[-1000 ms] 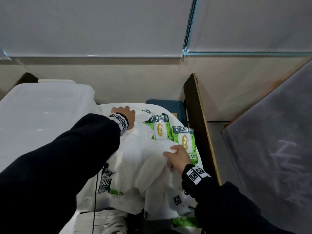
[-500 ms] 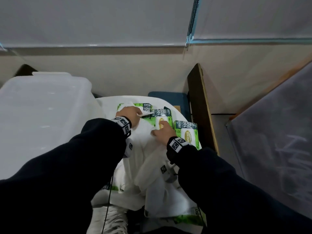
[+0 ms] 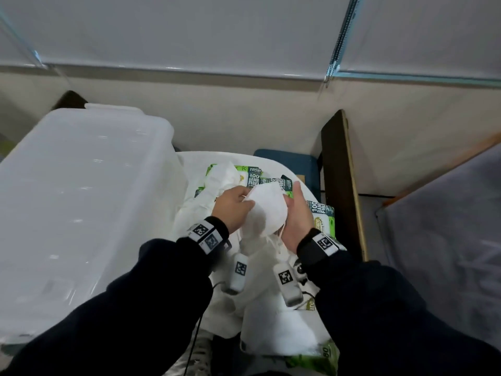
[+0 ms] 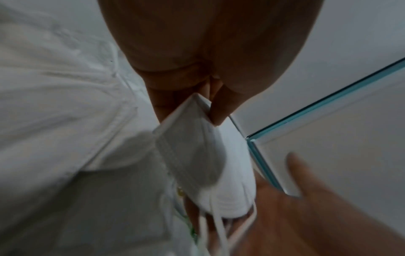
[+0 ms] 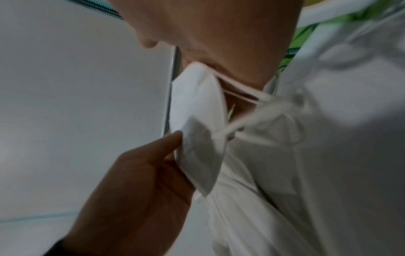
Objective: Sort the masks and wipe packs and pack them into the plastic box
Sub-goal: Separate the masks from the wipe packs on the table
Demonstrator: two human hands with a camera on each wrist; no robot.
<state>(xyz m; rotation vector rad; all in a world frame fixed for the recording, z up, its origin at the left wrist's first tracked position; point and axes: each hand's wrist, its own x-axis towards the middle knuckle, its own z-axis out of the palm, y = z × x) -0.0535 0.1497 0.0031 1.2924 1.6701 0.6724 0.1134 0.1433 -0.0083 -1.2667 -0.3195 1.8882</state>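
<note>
A white folded mask (image 3: 267, 210) is held up between my hands over the pile. My left hand (image 3: 248, 202) pinches its upper left edge, which the left wrist view shows closely: thumb and fingers (image 4: 217, 110) clamp the mask (image 4: 203, 164). My right hand (image 3: 294, 196) lies with straight fingers against the mask's right side. The mask (image 5: 197, 138) leans on that palm (image 5: 208, 43), its ear loops (image 5: 241, 121) hanging. Green wipe packs (image 3: 254, 175) (image 3: 322, 221) lie beyond and to the right. The translucent plastic box (image 3: 81, 213) stands at the left.
The pile of white fabric pieces (image 3: 206, 213) lies on a round white table (image 3: 195, 158). Another wipe pack (image 3: 320, 356) sticks out at the near edge. A dark wooden board (image 3: 341, 185) stands on the right, with a blue seat (image 3: 287, 161) behind the table and a wall close beyond.
Both hands were down on the pile by the wipe packs. They have now come together and lifted a white mask off it.
</note>
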